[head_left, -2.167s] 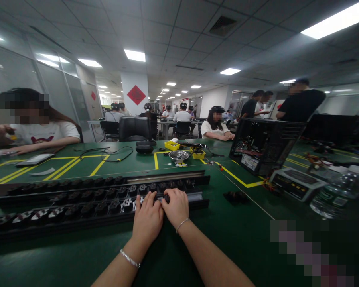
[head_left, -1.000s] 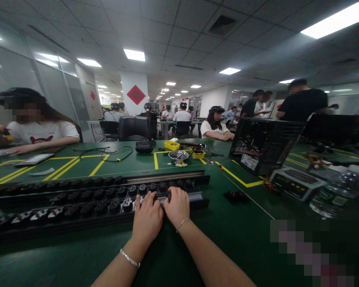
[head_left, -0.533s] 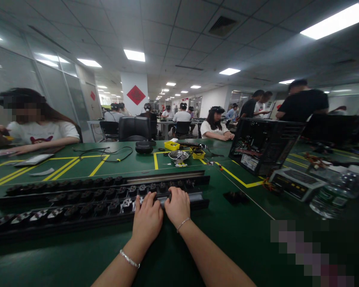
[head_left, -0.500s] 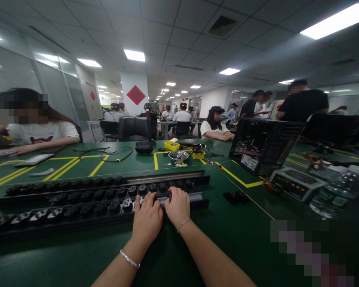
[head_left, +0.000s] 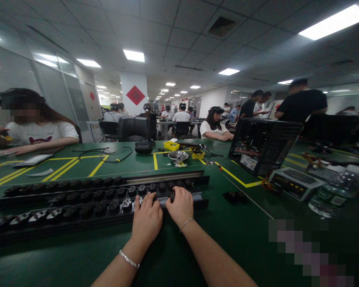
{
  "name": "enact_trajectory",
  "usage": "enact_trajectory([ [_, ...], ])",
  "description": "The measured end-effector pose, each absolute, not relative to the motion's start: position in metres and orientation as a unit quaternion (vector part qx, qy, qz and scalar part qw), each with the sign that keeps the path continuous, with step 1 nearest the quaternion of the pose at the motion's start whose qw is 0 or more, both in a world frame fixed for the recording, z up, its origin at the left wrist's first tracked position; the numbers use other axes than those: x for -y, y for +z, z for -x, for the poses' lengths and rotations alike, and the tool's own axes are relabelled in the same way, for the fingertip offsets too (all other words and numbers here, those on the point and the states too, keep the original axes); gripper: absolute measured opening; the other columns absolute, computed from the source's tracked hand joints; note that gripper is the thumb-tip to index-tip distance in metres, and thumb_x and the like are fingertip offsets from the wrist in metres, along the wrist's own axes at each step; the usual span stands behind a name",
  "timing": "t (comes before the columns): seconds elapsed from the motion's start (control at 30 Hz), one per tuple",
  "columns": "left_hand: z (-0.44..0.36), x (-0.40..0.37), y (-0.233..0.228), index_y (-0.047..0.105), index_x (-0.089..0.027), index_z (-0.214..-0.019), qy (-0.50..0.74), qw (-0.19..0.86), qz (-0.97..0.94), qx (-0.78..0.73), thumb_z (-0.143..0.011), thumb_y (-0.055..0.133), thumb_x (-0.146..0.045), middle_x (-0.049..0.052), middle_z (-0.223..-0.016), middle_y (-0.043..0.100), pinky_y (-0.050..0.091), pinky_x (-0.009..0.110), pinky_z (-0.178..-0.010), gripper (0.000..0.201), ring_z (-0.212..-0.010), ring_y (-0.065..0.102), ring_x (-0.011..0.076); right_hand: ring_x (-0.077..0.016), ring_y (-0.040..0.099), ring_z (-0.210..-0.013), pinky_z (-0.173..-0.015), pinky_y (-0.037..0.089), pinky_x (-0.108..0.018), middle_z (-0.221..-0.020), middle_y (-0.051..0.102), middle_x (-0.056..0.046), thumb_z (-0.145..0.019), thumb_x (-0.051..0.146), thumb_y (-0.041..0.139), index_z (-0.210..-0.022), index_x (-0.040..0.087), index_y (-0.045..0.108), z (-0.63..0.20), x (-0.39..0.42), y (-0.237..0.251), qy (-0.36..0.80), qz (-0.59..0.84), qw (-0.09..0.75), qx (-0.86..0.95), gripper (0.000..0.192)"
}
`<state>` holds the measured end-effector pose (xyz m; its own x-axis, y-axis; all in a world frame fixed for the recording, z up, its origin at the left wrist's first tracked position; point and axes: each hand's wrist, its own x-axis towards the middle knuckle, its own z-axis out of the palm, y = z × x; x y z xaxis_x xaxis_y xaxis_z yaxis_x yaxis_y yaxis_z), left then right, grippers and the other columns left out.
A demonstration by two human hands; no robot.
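Long black rails carry rows of round black socket modules, a few with shiny silvery faces. They lie side by side across the bench, left of centre. My left hand rests over the nearest rail, its fingers curled onto the rail with the thumb at the front. Beside it, my right hand is closed on a small black piece, probably a socket module, at the rail's bare right stretch. The fingers cover most of that piece. Bare metallic channel shows just right of this hand.
The green bench bears yellow tape lines. Farther back are a metal bowl, yellow trays and a black cable. At right stand an open computer case, a power supply and water bottles. A co-worker sits at left.
My right hand has shifted slightly right along the rail with the small black piece, widening the gap between my hands. My left hand stays in place.
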<state>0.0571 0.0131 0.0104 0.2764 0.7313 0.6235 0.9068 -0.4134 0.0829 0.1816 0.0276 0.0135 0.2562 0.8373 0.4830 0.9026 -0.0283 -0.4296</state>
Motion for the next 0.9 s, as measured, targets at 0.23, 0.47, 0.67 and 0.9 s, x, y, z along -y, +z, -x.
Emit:
enact_trajectory([
  [0.23,-0.056,-0.014,0.008,0.063,-0.02,-0.08,-0.3,0.165,0.786,0.514,-0.082,0.038,-0.021,0.01,-0.118,0.059,0.019,0.053,-0.107,0.025,-0.115,0.049,0.0239,-0.0213,0.049,-0.101,-0.094,0.028,-0.034,-0.102,0.06,-0.008,-0.07,0.023,0.05,-0.105,0.021,0.055,-0.184,-0.028,0.014,-0.04,0.719,0.333,0.609,0.035],
  [0.47,-0.056,-0.014,0.007,0.062,-0.02,-0.083,-0.28,0.165,0.791,0.519,-0.084,0.035,-0.023,0.01,-0.121,0.057,0.018,0.054,-0.107,0.027,-0.117,0.047,0.0246,-0.0221,0.047,-0.105,-0.099,0.021,-0.04,-0.106,0.06,-0.007,-0.072,0.025,0.05,-0.105,0.021,0.055,-0.191,-0.026,0.014,-0.039,0.729,0.329,0.599,0.034],
  [0.67,-0.055,-0.014,0.007,0.062,-0.02,-0.082,-0.28,0.158,0.793,0.518,-0.084,0.035,-0.023,0.01,-0.121,0.057,0.017,0.054,-0.107,0.027,-0.118,0.046,0.0246,-0.0233,0.047,-0.104,-0.098,0.023,-0.037,-0.105,0.059,-0.008,-0.07,0.029,0.053,-0.102,0.02,0.057,-0.194,-0.026,0.014,-0.044,0.734,0.332,0.591,0.034],
  [0.9,-0.055,-0.014,0.007,0.063,-0.021,-0.086,-0.286,0.155,0.79,0.52,-0.085,0.035,-0.024,0.009,-0.123,0.056,0.016,0.052,-0.108,0.028,-0.12,0.045,0.0237,-0.0214,0.049,-0.102,-0.093,0.027,-0.034,-0.105,0.059,-0.007,-0.072,0.028,0.051,-0.106,0.021,0.056,-0.198,-0.026,0.017,-0.026,0.738,0.306,0.601,0.034],
])
